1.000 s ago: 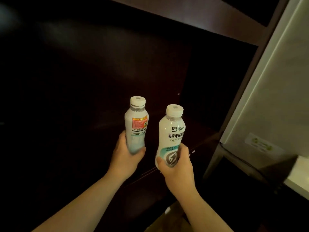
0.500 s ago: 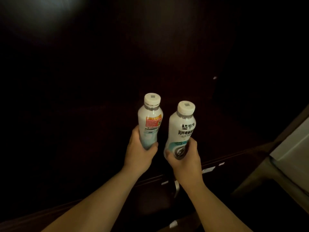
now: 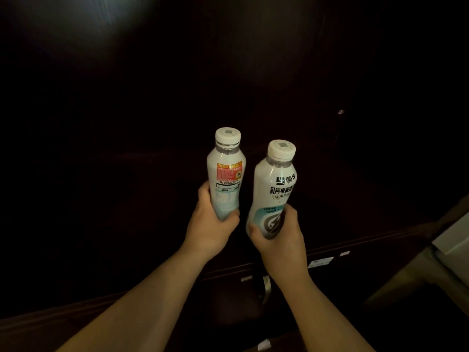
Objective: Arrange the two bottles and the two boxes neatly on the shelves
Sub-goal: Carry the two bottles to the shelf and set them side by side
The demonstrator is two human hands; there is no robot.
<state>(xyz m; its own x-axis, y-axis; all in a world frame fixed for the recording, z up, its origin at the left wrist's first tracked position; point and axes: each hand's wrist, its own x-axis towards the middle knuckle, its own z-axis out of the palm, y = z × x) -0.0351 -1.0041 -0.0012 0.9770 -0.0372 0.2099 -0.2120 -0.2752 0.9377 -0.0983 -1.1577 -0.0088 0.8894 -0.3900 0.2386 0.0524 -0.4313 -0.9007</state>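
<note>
Two white plastic bottles with white caps are held upright, side by side, in front of a dark shelf opening. My left hand [image 3: 212,224] grips the lower part of the left bottle [image 3: 226,171], whose label has an orange-red patch. My right hand [image 3: 276,237] grips the base of the right bottle [image 3: 275,191], which shows black printed characters and a grey swirl. The right bottle leans slightly to the right. The bottles are apart by a narrow gap. No boxes are in view.
The dark wooden shelf board [image 3: 355,246] runs below the hands, its front edge carrying small white labels [image 3: 320,262]. The shelf interior behind is almost black. A pale panel [image 3: 454,237] and a frame post stand at the right edge.
The view has swung left and down: the pale panel has slid to the right edge and the upper shelf board is gone from sight. Both bottles stay gripped, slightly closer to the shelf.
</note>
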